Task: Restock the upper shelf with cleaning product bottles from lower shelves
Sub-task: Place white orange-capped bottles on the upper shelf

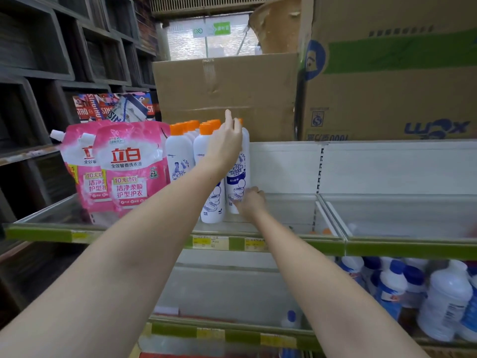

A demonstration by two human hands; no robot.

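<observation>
A white toilet-cleaner bottle (238, 174) with an orange cap stands upright on the upper shelf (284, 223), at the right end of a row of like bottles (180, 156). My left hand (227, 143) wraps its upper body near the neck, index finger raised. My right hand (249, 201) grips its base. To the right of this bottle the shelf floor is bare up to a clear divider (327, 218).
Pink detergent refill pouches (126, 166) stand left of the bottles. Cardboard boxes (227, 94) sit on top of the shelving behind. White bottles with blue caps (418, 290) fill the lower shelf at right. Dark wall shelving is at left.
</observation>
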